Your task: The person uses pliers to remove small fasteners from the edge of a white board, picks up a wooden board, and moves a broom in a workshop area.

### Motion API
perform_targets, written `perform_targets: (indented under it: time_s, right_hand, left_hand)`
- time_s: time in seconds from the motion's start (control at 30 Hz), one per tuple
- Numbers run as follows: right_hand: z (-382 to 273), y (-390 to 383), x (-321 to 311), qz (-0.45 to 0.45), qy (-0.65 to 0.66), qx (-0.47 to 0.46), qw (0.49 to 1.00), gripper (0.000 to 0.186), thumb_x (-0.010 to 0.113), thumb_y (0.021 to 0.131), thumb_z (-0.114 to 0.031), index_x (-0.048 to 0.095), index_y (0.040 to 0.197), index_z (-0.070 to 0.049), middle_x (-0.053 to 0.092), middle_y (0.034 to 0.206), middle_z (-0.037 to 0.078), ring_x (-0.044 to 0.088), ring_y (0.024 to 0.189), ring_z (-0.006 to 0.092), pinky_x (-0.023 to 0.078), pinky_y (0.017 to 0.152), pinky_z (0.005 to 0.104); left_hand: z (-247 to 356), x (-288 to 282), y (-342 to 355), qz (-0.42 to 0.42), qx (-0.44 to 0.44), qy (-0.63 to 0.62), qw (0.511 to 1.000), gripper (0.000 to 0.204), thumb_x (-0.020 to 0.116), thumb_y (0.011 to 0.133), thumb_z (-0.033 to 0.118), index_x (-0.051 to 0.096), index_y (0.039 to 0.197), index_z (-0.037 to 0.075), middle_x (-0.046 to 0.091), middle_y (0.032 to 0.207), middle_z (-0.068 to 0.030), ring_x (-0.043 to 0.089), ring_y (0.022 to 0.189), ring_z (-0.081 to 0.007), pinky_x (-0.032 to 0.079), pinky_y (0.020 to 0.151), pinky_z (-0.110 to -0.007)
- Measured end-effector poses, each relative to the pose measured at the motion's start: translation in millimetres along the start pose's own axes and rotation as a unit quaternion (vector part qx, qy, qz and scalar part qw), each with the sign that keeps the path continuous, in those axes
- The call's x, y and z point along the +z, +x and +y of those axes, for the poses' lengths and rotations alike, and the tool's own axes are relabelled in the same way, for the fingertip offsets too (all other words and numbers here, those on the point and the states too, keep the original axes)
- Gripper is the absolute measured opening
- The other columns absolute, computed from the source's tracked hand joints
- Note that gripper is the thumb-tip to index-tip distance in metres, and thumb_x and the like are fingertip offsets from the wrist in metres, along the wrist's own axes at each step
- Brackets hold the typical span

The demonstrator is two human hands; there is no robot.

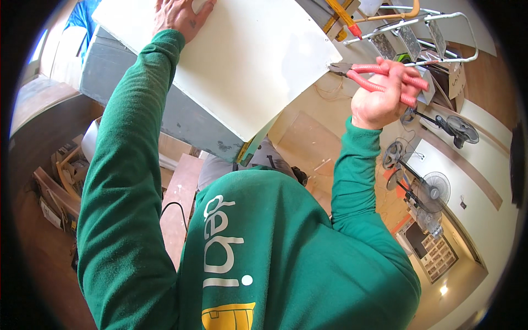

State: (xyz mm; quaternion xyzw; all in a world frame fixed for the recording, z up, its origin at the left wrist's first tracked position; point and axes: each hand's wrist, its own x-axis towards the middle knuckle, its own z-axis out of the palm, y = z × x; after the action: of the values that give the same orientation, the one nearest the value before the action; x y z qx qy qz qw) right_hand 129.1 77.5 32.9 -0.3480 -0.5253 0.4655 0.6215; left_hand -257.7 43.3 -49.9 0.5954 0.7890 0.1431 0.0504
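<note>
My right hand [379, 99] is closed around the red handles of a pair of pliers [371, 76]. The metal jaws touch the right corner of a large white panel [247, 60], where a small dark spot shows at the edge. Whether the jaws grip anything there is too small to tell. My left hand [179, 17] lies flat on the panel's upper left part, fingers spread, partly cut off by the picture's top edge. The panel rests on a grey box-like piece [192, 113] with scuffed sides.
At the upper right stands a white metal stepladder [429, 36], beside a yellow tool with a red tip [346, 19]. Several black fans [432, 191] are along the right. Boards and odds and ends [60, 192] crowd the left. A blue sheet [82, 25] hangs at the upper left.
</note>
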Motion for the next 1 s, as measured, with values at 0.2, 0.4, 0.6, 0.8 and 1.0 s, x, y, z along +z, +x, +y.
perform_targets:
  time_s: [0.2,0.4,0.6,0.8,1.0]
  right_hand:
    - [-15,57,18,-0.58,-0.032,0.101,0.807,0.04,0.069,0.085,0.0,0.055,0.122,-0.006,0.059,0.112,0.007,0.056,0.103,0.018,0.043,0.097,0.038]
    - [-11,58,4,-0.36,0.078,0.152,0.917,0.064,0.062,0.082,0.004,0.044,0.143,-0.005,0.054,0.119,0.008,0.054,0.119,0.0242,0.031,0.12,0.057]
    - [-18,19,-11,-0.1,0.058,0.109,0.987,0.06,0.057,0.087,0.01,0.042,0.144,-0.005,0.056,0.113,0.009,0.058,0.114,0.0249,0.043,0.114,0.0511]
    - [-22,-18,33,0.132,-0.065,0.023,0.989,0.044,0.065,0.094,0.001,0.045,0.132,-0.004,0.054,0.109,0.007,0.06,0.099,0.0199,0.054,0.088,0.0412]
    - [-10,-5,29,-0.085,-0.02,0.038,0.995,0.034,0.07,0.089,-0.002,0.049,0.114,-0.007,0.052,0.108,0.007,0.06,0.095,0.0204,0.058,0.067,0.0337]
  left_hand:
    - [-2,2,-2,0.006,0.003,-0.013,1.0,0.064,0.062,0.095,0.042,0.048,0.152,0.016,0.036,0.163,-0.0189,0.027,0.152,-0.0428,0.019,0.124,-0.06]
    - [-2,-5,-1,-0.004,0.002,-0.008,1.0,0.065,0.063,0.095,0.041,0.046,0.153,0.016,0.033,0.165,-0.0182,0.026,0.153,-0.0419,0.019,0.125,-0.059]
    - [-5,3,-1,-0.004,0.004,-0.013,1.0,0.065,0.063,0.096,0.041,0.046,0.153,0.016,0.033,0.164,-0.0187,0.025,0.153,-0.0423,0.018,0.125,-0.06]
    - [-6,3,-3,-0.003,-0.004,-0.013,1.0,0.064,0.062,0.096,0.041,0.047,0.153,0.016,0.034,0.164,-0.0191,0.025,0.153,-0.0422,0.017,0.125,-0.06]
    - [-4,2,-2,-0.01,-0.007,-0.017,1.0,0.065,0.062,0.095,0.042,0.047,0.153,0.016,0.034,0.164,-0.0191,0.025,0.153,-0.0419,0.017,0.125,-0.059]
